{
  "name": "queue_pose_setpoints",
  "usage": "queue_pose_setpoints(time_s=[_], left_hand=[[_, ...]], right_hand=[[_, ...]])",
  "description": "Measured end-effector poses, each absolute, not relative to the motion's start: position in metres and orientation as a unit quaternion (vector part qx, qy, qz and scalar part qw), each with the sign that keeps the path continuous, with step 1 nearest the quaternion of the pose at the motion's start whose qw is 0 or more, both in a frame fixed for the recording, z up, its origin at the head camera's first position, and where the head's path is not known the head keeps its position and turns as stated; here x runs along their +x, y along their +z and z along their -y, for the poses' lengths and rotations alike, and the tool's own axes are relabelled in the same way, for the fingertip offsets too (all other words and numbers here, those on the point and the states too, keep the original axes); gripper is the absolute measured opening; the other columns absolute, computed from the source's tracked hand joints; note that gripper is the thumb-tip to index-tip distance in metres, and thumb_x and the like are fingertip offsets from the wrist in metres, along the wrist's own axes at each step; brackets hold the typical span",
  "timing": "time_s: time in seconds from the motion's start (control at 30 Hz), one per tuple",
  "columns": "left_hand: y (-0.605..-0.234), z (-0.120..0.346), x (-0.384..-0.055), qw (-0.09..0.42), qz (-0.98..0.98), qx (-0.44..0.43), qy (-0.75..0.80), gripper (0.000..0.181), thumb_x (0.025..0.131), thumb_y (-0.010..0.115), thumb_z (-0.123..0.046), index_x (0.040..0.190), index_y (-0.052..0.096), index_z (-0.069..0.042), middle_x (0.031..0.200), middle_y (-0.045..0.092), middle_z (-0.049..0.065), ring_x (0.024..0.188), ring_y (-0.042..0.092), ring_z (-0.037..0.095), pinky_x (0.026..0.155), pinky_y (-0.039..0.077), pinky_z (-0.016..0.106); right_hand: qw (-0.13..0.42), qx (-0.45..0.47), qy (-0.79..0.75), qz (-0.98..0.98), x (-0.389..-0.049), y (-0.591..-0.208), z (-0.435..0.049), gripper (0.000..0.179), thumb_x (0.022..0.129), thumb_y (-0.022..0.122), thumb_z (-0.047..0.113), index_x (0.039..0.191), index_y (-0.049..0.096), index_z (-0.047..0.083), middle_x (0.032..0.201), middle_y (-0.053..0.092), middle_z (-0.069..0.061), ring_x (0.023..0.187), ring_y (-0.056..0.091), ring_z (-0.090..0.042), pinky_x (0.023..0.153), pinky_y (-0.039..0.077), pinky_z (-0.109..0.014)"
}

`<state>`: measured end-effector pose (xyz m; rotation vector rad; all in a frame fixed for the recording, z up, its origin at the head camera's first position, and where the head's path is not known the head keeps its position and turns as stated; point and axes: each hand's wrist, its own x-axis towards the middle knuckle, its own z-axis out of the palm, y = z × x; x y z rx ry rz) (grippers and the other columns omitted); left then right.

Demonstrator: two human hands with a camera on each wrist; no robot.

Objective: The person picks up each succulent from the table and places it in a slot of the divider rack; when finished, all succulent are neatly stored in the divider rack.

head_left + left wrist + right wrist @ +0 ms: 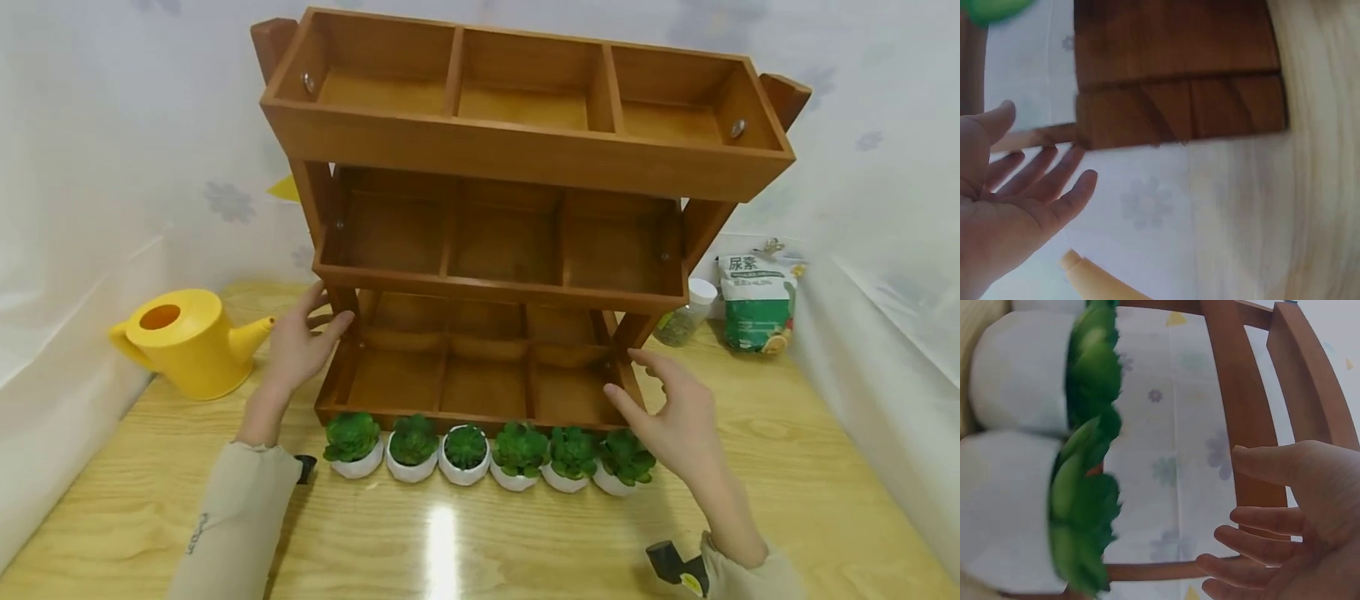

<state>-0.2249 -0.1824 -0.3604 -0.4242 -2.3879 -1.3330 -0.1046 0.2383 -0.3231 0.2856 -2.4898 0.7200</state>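
Observation:
A brown wooden three-tier planter rack (525, 158) stands on the table, its tiers split into compartments. My left hand (303, 337) is at the rack's left side near the lower upright, thumb and fingers spread. In the left wrist view, the fingers (1063, 181) reach out by the rack's dark wood (1179, 50); whether they touch it I cannot tell. On the other side, my right hand (675, 417) lies beside the lower tier's right end with thumb and fingers apart. The right wrist view shows the fingers (1266, 544) loosely extended near a wooden bar (1244, 394), gripping nothing.
Several potted succulents (465, 450) in white pots line the rack's front edge. A yellow watering can (202, 350) stands left of my left hand. Behind the right side are a white-capped jar (686, 312) and a green and white bag (757, 308). Patterned sheeting (150, 125) hangs behind.

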Motion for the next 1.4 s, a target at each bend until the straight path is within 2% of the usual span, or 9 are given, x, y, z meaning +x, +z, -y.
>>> queue_pose_setpoints(time_s=[0.17, 0.47, 0.63, 0.77, 1.0, 1.07, 1.23, 1.4], left_hand=[[-0.356, 0.192, -0.228, 0.217, 0.845, -0.128, -0.472, 0.050, 0.092, 0.064, -0.008, 0.140, 0.049, -0.002, 0.126, 0.058, 0.026, 0.111, 0.058, 0.042, 0.086, 0.051, 0.056], [-0.356, 0.198, -0.231, 0.215, 0.846, -0.111, -0.475, 0.049, 0.093, 0.063, -0.011, 0.140, 0.050, -0.004, 0.126, 0.058, 0.025, 0.107, 0.061, 0.042, 0.084, 0.052, 0.052], [-0.357, 0.197, -0.232, 0.219, 0.845, -0.104, -0.476, 0.047, 0.094, 0.062, -0.012, 0.139, 0.051, -0.004, 0.126, 0.058, 0.025, 0.107, 0.061, 0.041, 0.084, 0.052, 0.053], [-0.357, 0.193, -0.234, 0.216, 0.845, -0.096, -0.480, 0.046, 0.094, 0.062, -0.011, 0.137, 0.052, -0.002, 0.126, 0.058, 0.024, 0.107, 0.062, 0.040, 0.083, 0.053, 0.052], [-0.358, 0.190, -0.236, 0.220, 0.835, -0.071, -0.499, 0.044, 0.092, 0.065, -0.011, 0.134, 0.054, -0.002, 0.114, 0.064, 0.025, 0.098, 0.065, 0.039, 0.083, 0.054, 0.050], [-0.358, 0.189, -0.235, 0.228, 0.832, -0.061, -0.502, 0.043, 0.091, 0.066, -0.010, 0.131, 0.056, -0.001, 0.109, 0.066, 0.024, 0.093, 0.066, 0.038, 0.082, 0.054, 0.049], [-0.356, 0.184, -0.235, 0.237, 0.829, -0.069, -0.502, 0.040, 0.090, 0.066, -0.009, 0.128, 0.059, 0.001, 0.111, 0.066, 0.025, 0.096, 0.066, 0.038, 0.083, 0.054, 0.049], [-0.356, 0.182, -0.236, 0.249, 0.831, -0.063, -0.493, 0.036, 0.089, 0.067, -0.009, 0.123, 0.061, 0.004, 0.110, 0.066, 0.026, 0.096, 0.065, 0.039, 0.082, 0.054, 0.051]], right_hand=[[0.229, 0.096, 0.266, 0.932, -0.101, -0.332, -0.246, 0.044, 0.082, 0.077, 0.014, 0.120, 0.062, -0.003, 0.112, 0.064, -0.023, 0.093, 0.063, -0.041, 0.074, 0.051, -0.055], [0.115, 0.088, 0.307, 0.940, -0.086, -0.347, -0.263, 0.049, 0.083, 0.077, 0.025, 0.124, 0.061, 0.002, 0.115, 0.065, -0.018, 0.094, 0.065, -0.034, 0.076, 0.056, -0.048], [0.031, 0.042, 0.356, 0.933, -0.076, -0.360, -0.281, 0.049, 0.084, 0.075, 0.028, 0.123, 0.058, 0.003, 0.118, 0.062, -0.016, 0.101, 0.063, -0.034, 0.076, 0.057, -0.037], [-0.020, 0.004, 0.369, 0.929, -0.068, -0.370, -0.290, 0.061, 0.080, 0.079, 0.031, 0.128, 0.053, 0.003, 0.123, 0.058, -0.017, 0.103, 0.063, -0.034, 0.073, 0.056, -0.033], [-0.042, 0.015, 0.361, 0.932, -0.062, -0.379, -0.289, 0.078, 0.070, 0.087, 0.032, 0.131, 0.051, 0.001, 0.128, 0.054, -0.023, 0.099, 0.063, -0.032, 0.075, 0.057, -0.039], [-0.044, 0.024, 0.359, 0.932, -0.063, -0.380, -0.288, 0.081, 0.069, 0.087, 0.032, 0.133, 0.049, 0.001, 0.129, 0.053, -0.025, 0.099, 0.063, -0.033, 0.075, 0.057, -0.040], [-0.040, 0.012, 0.357, 0.933, -0.062, -0.384, -0.283, 0.083, 0.068, 0.088, 0.031, 0.133, 0.048, -0.002, 0.124, 0.056, -0.024, 0.095, 0.065, -0.032, 0.072, 0.057, -0.036], [-0.041, -0.006, 0.357, 0.933, -0.063, -0.386, -0.278, 0.082, 0.068, 0.088, 0.029, 0.132, 0.048, -0.003, 0.124, 0.054, -0.027, 0.094, 0.065, -0.033, 0.072, 0.057, -0.037]])
